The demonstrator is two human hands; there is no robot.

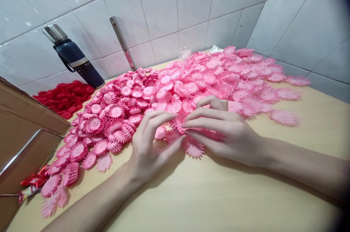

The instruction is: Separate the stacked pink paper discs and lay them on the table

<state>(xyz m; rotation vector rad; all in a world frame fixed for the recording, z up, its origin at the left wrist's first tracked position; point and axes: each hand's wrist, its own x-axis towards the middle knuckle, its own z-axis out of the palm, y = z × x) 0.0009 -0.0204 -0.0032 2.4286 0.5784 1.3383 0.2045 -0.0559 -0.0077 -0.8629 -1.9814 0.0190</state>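
Pink flower-shaped petal discs with scalloped edges lie in a big heap [128, 115] in front of me. My left hand [149, 144] curves its thumb and fingers around the edge of a blurred pink petal disc [177, 129]. From the other side, my right hand [232, 133] has its fingers and thumb closed on pink petal discs, partly hidden inside its grip. Below the fingertips another pink petal disc [194, 148] shows near the tabletop. Motion blur hides exactly how the fingertips meet the pieces.
A dark blue thermos [79, 61] with a steel cap stands at the back left, beside a red petal pile [65, 97]. A cardboard box [27, 130] and a red wrapper [35, 178] are at the left. A metal strip [122, 42] leans against the tiled wall [164, 10].
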